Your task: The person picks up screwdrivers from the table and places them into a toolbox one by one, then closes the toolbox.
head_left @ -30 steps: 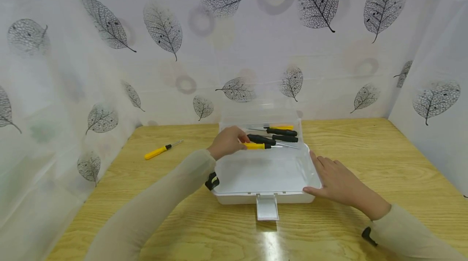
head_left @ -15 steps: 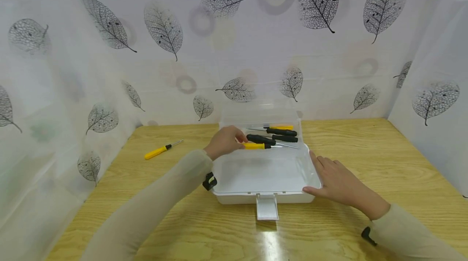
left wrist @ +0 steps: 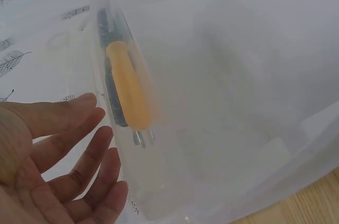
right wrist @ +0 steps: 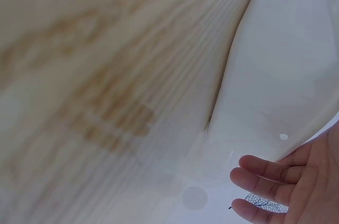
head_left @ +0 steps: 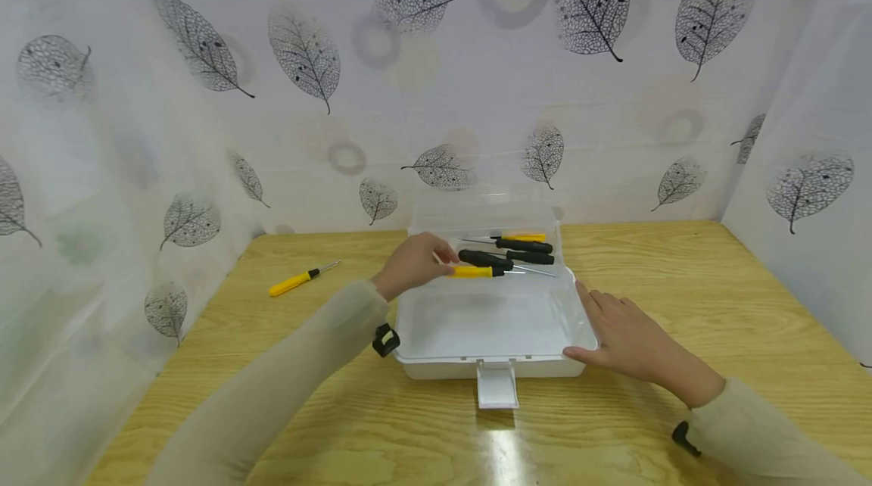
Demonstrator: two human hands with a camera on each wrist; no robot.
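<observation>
A white plastic case (head_left: 436, 371) stands with its translucent lid folded back. Several screwdrivers lie at its back, in the area of the lid. The nearest is a yellow-handled screwdriver (head_left: 471, 272), next to a black-handled screwdriver (head_left: 485, 259). Just left of the yellow handle is my left hand (head_left: 417, 265). In the left wrist view, the fingers of that left hand (left wrist: 58, 166) are spread with nothing between them, apart from the yellow handle (left wrist: 128, 87). My right hand (head_left: 627, 338) rests on the case's right side, thumb at the front corner. Its fingers (right wrist: 262, 184) extend along the outer wall.
Another yellow screwdriver (head_left: 293, 284) lies alone on the wooden table (head_left: 327, 410) at left. A white latch (head_left: 496, 385) hangs open at the case's front. Leaf-patterned sheeting (head_left: 381, 107) encloses the back and sides.
My left hand and forearm have drawn slightly left, away from the yellow screwdriver, whose handle now shows more. The right hand stays on the case.
</observation>
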